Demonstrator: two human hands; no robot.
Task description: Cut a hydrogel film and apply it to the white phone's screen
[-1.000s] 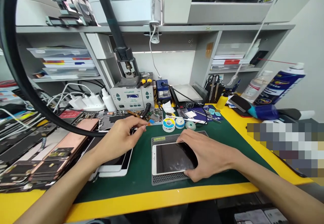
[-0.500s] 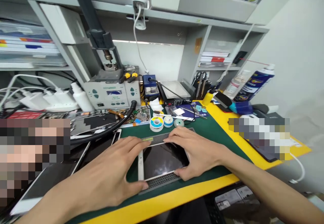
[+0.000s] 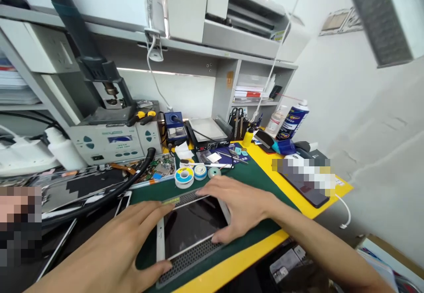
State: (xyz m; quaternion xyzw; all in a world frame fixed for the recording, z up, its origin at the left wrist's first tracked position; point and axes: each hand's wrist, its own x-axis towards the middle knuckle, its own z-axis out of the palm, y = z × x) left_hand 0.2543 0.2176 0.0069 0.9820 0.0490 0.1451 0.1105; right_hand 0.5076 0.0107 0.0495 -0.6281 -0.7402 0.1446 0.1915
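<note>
A white-framed phone (image 3: 194, 224) with a dark glass screen lies on a grey honeycomb mat (image 3: 188, 260), which sits on a green work mat (image 3: 255, 191). My left hand (image 3: 115, 242) wraps its left side, with the thumb near the lower corner. My right hand (image 3: 238, 209) presses over its right edge, fingers curled down near the lower right corner. The hands hide parts of the phone's frame. Its exact thickness and any opened seam cannot be seen.
Several solder spools (image 3: 184, 177) stand just beyond the mat, beside a tray of circuit boards (image 3: 159, 169). A black hose (image 3: 99, 204) crosses the bench at left. A hot-air station (image 3: 109, 140) and shelves stand behind. A yellow bench edge (image 3: 232, 262) runs near.
My left hand has come from near the boards onto the phone's left side, joining my right hand. The view has swung left and tilted, so the bench sits lower and angled.
</note>
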